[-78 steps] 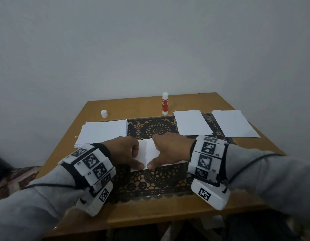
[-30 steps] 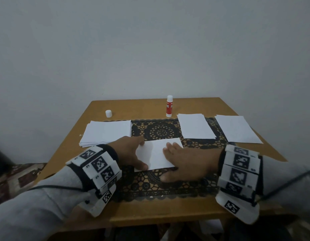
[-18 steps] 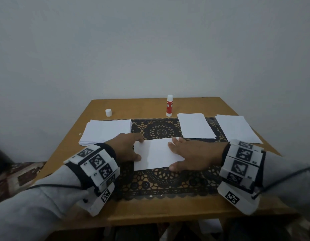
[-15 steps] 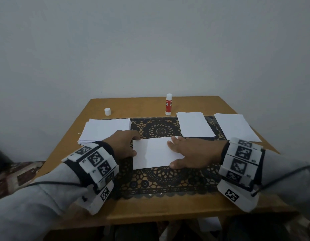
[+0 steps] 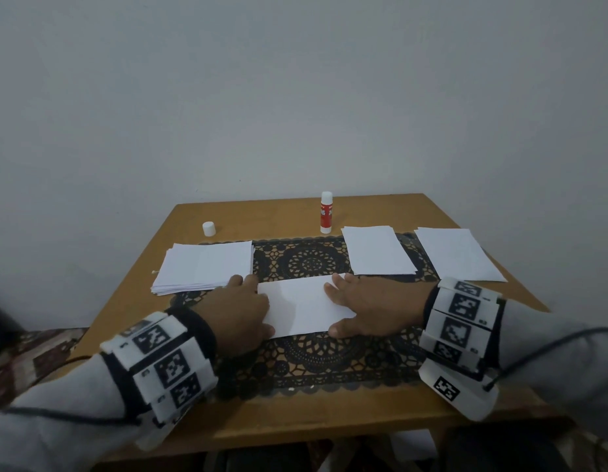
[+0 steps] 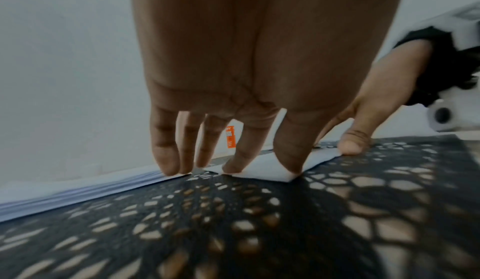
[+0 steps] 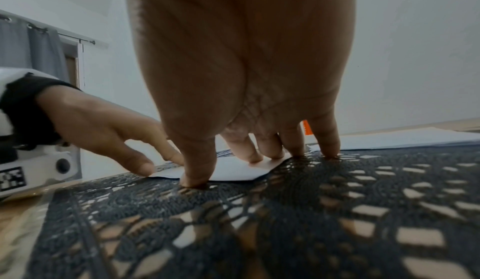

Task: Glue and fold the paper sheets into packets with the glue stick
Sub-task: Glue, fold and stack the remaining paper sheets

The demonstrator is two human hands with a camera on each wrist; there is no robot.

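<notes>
Folded sheet [image 5: 301, 306] lies on the black mat [image 5: 306, 364] at the table's centre. Left hand [image 5: 239, 316] and right hand [image 5: 370, 310] press its ends with flat, spread fingers, gripping nothing. Recommendation: keep pressure even along the crease so edges stay aligned.

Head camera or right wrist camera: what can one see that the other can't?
Only the head view shows the white cap, the paper stack, and the whole table. Only the right wrist view shows the grey curtain and the right hand's fingertips pressing down. Both show the folded paper, the lace mat, the glue stick, and the left hand.
</notes>
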